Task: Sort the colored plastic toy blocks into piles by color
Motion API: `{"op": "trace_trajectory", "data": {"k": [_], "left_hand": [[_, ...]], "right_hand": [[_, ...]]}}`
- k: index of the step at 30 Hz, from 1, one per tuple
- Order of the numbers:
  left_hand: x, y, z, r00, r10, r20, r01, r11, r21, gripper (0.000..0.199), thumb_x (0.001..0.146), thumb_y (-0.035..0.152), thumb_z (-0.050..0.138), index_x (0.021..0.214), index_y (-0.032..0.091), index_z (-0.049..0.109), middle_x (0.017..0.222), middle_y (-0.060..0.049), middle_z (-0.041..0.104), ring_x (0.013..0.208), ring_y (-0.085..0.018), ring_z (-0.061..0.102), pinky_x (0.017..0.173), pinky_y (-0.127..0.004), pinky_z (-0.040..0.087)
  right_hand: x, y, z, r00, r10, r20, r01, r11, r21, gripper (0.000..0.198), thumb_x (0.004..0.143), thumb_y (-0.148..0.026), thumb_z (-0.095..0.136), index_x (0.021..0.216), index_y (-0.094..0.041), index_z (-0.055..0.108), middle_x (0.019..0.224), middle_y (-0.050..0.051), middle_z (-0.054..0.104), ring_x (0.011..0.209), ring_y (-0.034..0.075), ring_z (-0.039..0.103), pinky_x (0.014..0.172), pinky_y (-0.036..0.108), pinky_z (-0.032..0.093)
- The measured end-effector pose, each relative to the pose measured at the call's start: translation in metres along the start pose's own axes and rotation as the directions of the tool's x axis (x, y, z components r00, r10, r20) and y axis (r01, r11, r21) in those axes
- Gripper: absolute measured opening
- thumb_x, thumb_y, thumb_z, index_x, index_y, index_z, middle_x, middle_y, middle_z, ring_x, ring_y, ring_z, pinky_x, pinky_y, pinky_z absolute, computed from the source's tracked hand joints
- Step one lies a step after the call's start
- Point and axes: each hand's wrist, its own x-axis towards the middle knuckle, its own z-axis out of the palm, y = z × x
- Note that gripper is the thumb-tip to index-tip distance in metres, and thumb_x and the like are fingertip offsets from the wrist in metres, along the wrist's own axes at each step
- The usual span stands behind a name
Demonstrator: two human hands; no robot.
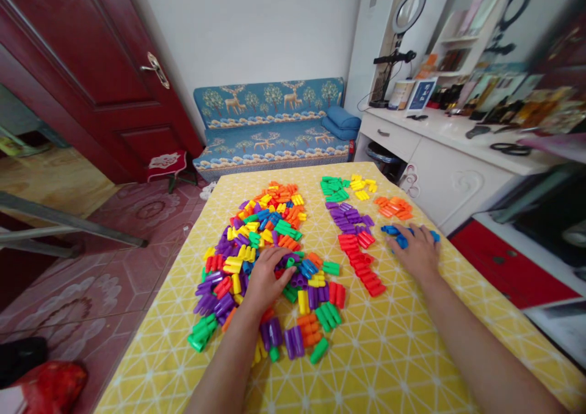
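Observation:
Plastic toy building pieces lie about both hands in several colours. My left hand [269, 278] is over the mixed pile [247, 228], its fingers bent down among the pieces and the thumb apart from them. What its fingertips touch is partly hidden. On the right, my right hand [417, 256] rests with spread fingers over the blue pieces [401, 241], covering some of them. Sorted by colour beside it are red pieces [361, 266], purple pieces [348, 218], green pieces [334, 188], yellow pieces [363, 185] and orange pieces [394, 207].
A yellow patterned cloth [366, 359] covers the table. Behind it stands a blue sofa [274, 127]. A white dresser [451, 157] crowded with bottles is at the right, with a ring light [409, 11] on top. A small red stool [168, 165] stands by the door [91, 66].

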Motion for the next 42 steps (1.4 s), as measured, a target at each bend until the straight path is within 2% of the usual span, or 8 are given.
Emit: {"op": "trace_trajectory", "data": {"k": [8,12,17,21,25,28,34,42], "left_hand": [[-0.001,0.003,0.001,0.999,-0.044,-0.004,0.044,0.999,-0.016,0.035,0.085,0.031,0.066,0.119,0.023,0.061,0.119,-0.009,0.063,0.115,-0.025,0.056,0.102,-0.045,0.046],[-0.001,0.005,0.001,0.994,-0.091,-0.069,0.09,0.996,-0.013,0.044,0.088,0.025,0.06,0.132,0.023,0.053,0.138,-0.01,0.051,0.129,-0.025,0.048,0.109,-0.045,0.042],[-0.001,0.001,0.001,0.966,-0.17,-0.195,0.176,0.984,0.018,0.044,0.088,0.014,0.053,0.132,0.022,0.053,0.139,-0.011,0.049,0.13,-0.026,0.047,0.11,-0.046,0.041],[-0.002,-0.004,0.002,0.958,-0.165,-0.235,0.184,0.981,0.058,0.032,0.09,0.017,0.052,0.119,0.022,0.064,0.131,-0.011,0.055,0.123,-0.027,0.052,0.105,-0.049,0.044],[-0.002,-0.001,-0.001,0.954,-0.116,-0.276,0.136,0.989,0.056,0.022,0.09,0.022,0.055,0.108,0.023,0.068,0.126,-0.009,0.058,0.119,-0.025,0.055,0.102,-0.045,0.046],[-0.002,0.007,-0.005,0.959,-0.056,-0.277,0.07,0.997,0.042,0.019,0.09,0.026,0.057,0.105,0.024,0.069,0.122,-0.008,0.062,0.115,-0.023,0.057,0.099,-0.042,0.047],[0.001,0.013,-0.006,0.998,0.056,-0.026,-0.054,0.998,0.042,0.017,0.091,0.029,0.057,0.1,0.025,0.071,0.105,-0.005,0.071,0.103,-0.022,0.061,0.096,-0.044,0.045],[0.0,0.004,-0.002,0.998,0.06,0.001,-0.059,0.995,0.084,0.018,0.09,0.029,0.058,0.103,0.024,0.071,0.115,-0.006,0.069,0.107,-0.024,0.06,0.097,-0.046,0.045]], "right_hand": [[-0.003,-0.01,-0.01,0.956,-0.069,-0.286,0.132,0.969,0.208,0.046,0.087,-0.054,0.054,0.119,-0.023,0.065,0.137,0.016,0.053,0.132,0.041,0.038,0.103,0.064,0.027],[-0.009,-0.056,-0.04,0.919,-0.133,-0.371,0.322,0.795,0.513,0.033,0.089,-0.039,0.056,0.115,-0.021,0.066,0.126,0.012,0.062,0.12,0.029,0.055,0.103,0.049,0.04],[-0.036,-0.13,-0.066,0.894,-0.425,-0.142,0.382,0.557,0.738,0.02,0.09,-0.028,0.056,0.104,-0.024,0.07,0.104,0.007,0.07,0.099,0.021,0.065,0.088,0.037,0.053],[-0.059,-0.175,-0.065,0.801,-0.596,0.056,0.37,0.566,0.737,0.033,0.085,-0.025,0.063,0.117,-0.027,0.066,0.114,0.006,0.067,0.106,0.023,0.061,0.092,0.041,0.051],[-0.072,-0.202,-0.058,0.767,-0.631,0.119,0.386,0.601,0.699,0.04,0.084,-0.014,0.058,0.121,-0.027,0.065,0.115,0.006,0.066,0.109,0.024,0.056,0.094,0.042,0.049],[-0.076,-0.21,-0.053,0.775,-0.621,0.117,0.395,0.621,0.677,0.04,0.084,-0.007,0.054,0.116,-0.026,0.068,0.109,0.006,0.068,0.103,0.023,0.056,0.09,0.041,0.05],[-0.08,-0.209,-0.049,0.85,-0.523,0.067,0.307,0.594,0.744,0.026,0.087,-0.015,0.056,0.108,-0.024,0.068,0.103,0.006,0.07,0.099,0.023,0.061,0.089,0.04,0.05],[-0.07,-0.192,-0.056,0.944,-0.33,-0.017,0.193,0.508,0.84,0.018,0.083,-0.017,0.058,0.099,-0.023,0.065,0.098,0.004,0.069,0.093,0.019,0.064,0.082,0.033,0.052]]}}
